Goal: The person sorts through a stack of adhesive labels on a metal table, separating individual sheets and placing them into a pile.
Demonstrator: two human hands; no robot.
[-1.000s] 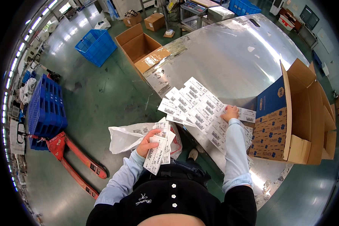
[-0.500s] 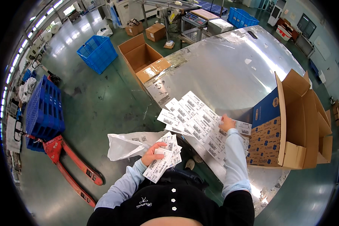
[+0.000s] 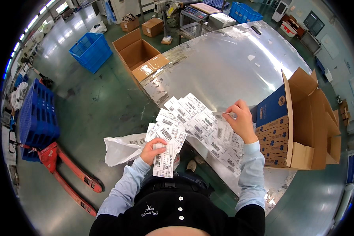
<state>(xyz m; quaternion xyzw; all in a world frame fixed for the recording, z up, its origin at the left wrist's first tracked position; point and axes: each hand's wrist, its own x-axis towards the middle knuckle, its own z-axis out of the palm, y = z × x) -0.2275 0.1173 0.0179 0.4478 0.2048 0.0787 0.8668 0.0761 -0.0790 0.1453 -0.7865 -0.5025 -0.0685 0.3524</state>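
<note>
My left hand is closed on a small stack of white barcode labels, thumb on top, in front of my waist. More printed labels fan out just beyond those fingers; whether they are held or rest on the table edge I cannot tell. Over the table, my right hand pinches a thin white label, seen nearly edge-on. Beneath it, overlapping barcode label sheets cover the near part of the metal table.
To the right stands an open blue-and-brown carton. An open brown box adjoins the table's left edge. A white plastic bag is beside my left hand. Farther left are a red pallet jack, blue pallets and a blue crate.
My right hand has risen off the sheets and turned, a label between its fingertips. My left hand has shifted slightly up and left, its labels now hanging more upright.
</note>
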